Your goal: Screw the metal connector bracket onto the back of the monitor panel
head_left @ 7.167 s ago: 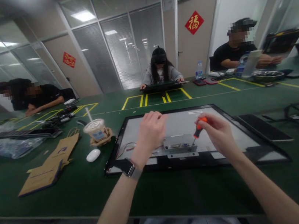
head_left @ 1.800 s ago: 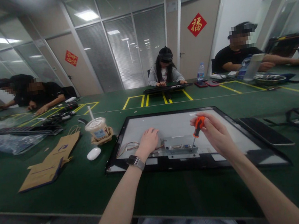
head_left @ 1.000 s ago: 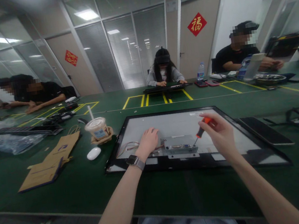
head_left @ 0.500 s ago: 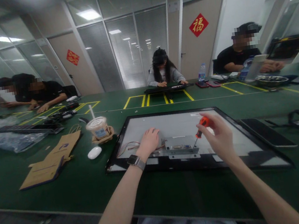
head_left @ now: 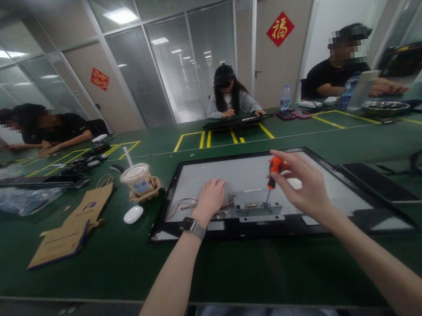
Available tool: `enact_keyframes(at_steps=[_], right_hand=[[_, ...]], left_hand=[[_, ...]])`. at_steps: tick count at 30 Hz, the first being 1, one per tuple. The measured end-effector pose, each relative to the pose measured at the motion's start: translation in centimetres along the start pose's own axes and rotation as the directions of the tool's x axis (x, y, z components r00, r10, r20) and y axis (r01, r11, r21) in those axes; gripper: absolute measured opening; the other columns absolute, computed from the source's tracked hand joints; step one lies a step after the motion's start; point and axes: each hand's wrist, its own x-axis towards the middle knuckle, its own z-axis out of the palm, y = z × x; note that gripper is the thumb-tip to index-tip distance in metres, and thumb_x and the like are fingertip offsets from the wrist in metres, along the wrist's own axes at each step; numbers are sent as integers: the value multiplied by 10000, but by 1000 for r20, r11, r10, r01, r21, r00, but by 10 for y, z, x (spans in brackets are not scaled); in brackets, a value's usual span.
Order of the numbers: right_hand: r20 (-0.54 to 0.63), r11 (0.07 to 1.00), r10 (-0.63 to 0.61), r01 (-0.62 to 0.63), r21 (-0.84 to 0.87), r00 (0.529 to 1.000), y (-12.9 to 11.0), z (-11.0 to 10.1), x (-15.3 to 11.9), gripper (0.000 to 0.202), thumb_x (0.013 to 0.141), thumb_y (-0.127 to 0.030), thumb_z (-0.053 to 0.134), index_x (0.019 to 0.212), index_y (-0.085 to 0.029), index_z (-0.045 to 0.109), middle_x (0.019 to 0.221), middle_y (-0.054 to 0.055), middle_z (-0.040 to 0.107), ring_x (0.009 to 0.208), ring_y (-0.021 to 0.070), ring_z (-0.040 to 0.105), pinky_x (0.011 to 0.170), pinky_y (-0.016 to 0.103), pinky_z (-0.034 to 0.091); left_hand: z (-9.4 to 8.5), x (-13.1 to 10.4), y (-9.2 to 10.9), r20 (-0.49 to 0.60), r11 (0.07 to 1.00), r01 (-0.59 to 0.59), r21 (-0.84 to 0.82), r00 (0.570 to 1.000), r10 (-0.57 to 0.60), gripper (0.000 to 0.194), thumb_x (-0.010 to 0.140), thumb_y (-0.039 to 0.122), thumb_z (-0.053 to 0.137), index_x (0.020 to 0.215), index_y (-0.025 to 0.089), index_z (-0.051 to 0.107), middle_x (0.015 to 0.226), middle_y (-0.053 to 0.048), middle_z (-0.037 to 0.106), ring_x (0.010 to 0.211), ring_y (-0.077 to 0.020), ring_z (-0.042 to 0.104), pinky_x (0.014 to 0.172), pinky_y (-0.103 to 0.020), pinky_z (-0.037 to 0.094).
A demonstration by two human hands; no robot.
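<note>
A flat display panel [head_left: 193, 173] with a black frame lies back side up on the table in front of me. Near its close edge sits a grey metal bracket with ports [head_left: 260, 213]. My right hand [head_left: 305, 184] is closed round the orange and black handle of a screwdriver [head_left: 274, 170]. The screwdriver slants down, its tip at the ports; whether it touches a screw is too small to tell. Left of the bracket, my left hand [head_left: 212, 197] rests on the panel, fingers extended, beside thin cables [head_left: 182, 206].
Left of the panel are a drink cup [head_left: 137, 179] in a carrier, a white mouse [head_left: 133, 215] and a brown paper bag [head_left: 87, 209]. A dark tablet-like slab [head_left: 381, 183] lies on the right. Several people sit across the green table [head_left: 126, 280].
My right hand and the screwdriver have shifted left, the tip moving from the bracket's right end toward its ports. My left hand stays in place.
</note>
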Motion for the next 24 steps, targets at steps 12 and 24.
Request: enact_keyframes(at_steps=[12, 24], right_hand=[[-158, 997, 2, 11, 78, 988, 11, 48, -15, 352, 896, -208, 712, 1236, -278, 653, 1043, 33, 568, 730, 140, 665, 530, 272, 615], [-130, 997, -49, 57, 54, 990, 12, 53, -20, 335, 911, -192, 689, 1235, -272, 651, 1047, 52, 587, 771, 162, 671, 554, 276, 627]], left_hand=[[-4, 0, 3, 13, 1000, -12, 24, 1000, 12, 386, 1027, 161, 413, 1384, 145, 559, 1444, -142, 570, 1292, -243, 575, 1132, -366, 427], [1, 1, 1, -4, 999, -16, 37, 1000, 17, 381, 1027, 163, 412, 1377, 141, 560, 1449, -152, 565, 1282, -249, 581, 1121, -377, 431]])
